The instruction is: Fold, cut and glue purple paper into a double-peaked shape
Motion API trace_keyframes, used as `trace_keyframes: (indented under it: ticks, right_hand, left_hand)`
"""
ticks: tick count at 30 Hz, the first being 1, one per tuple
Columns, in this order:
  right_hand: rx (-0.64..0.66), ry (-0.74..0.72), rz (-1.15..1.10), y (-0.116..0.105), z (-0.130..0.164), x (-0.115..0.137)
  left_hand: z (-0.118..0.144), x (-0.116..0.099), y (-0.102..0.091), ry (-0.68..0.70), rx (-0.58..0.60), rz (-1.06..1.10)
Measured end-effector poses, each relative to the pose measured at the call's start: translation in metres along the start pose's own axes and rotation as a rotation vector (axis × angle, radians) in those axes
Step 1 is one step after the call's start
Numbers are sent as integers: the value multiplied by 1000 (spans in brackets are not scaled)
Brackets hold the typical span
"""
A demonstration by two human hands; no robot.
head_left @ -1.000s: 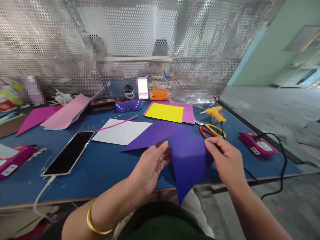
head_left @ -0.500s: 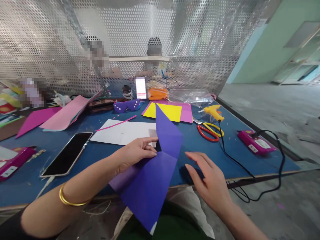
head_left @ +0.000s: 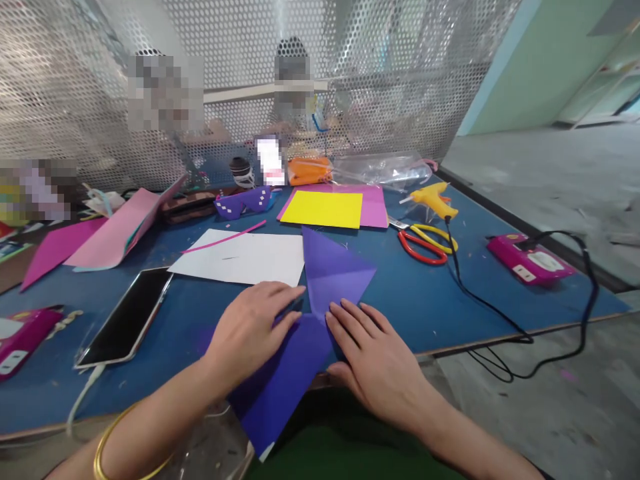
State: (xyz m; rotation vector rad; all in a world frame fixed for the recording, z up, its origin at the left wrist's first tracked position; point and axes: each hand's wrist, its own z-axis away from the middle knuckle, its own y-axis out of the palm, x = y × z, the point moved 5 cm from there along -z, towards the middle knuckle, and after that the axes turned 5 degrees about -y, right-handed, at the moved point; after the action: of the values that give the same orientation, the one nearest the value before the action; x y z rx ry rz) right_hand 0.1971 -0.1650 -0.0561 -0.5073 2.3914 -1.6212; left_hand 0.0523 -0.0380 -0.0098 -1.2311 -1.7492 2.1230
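A folded purple sheet of paper lies at the near table edge, its lower corner hanging over my lap. Its upper part forms a pointed triangular flap reaching onto the tabletop. Over the sheet's left side rests my left hand, thumb and forefinger apart near the crease; its other fingers are partly hidden. My right hand lies flat on the paper's right side, fingertips at the fold just below the flap. Beyond my hands are a white sheet with a thin pink strip on it.
Yellow paper lies on pink paper. To the right are scissors, a yellow glue gun and a corded magenta power strip. On the left lies a phone. Purple paper glasses stand behind. Blurred people are beyond the perforated sheet.
My right hand has moved left from beside the paper onto its fold. The purple paper's upper flap has come down lower toward the table. My left finger and thumb are farther apart.
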Motion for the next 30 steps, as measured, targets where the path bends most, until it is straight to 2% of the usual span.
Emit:
trace_keyframes:
  ticks: [3, 5, 9, 13, 17, 24, 30]
  right_hand:
    - [1, -9, 5, 0, 0, -1]
    - [-14, -9, 14, -1, 0, -1]
    - [-93, -7, 25, -1, 5, 2]
    - [-163, -4, 23, -2, 11, 7]
    - [-162, 6, 24, -3, 12, 9]
    - [-188, 0, 26, -5, 11, 8]
    - [-157, 2, 18, -4, 11, 7]
  left_hand:
    - [23, -15, 13, 324, -79, -259]
    - [33, -16, 23, 395, -94, -347]
    - [40, -14, 31, 407, -138, -388]
    - [38, -13, 28, 382, -150, -361]
    - [33, -15, 24, 363, -111, -388]
    - [30, -18, 20, 437, -111, -434]
    - [30, -17, 19, 481, -56, -482]
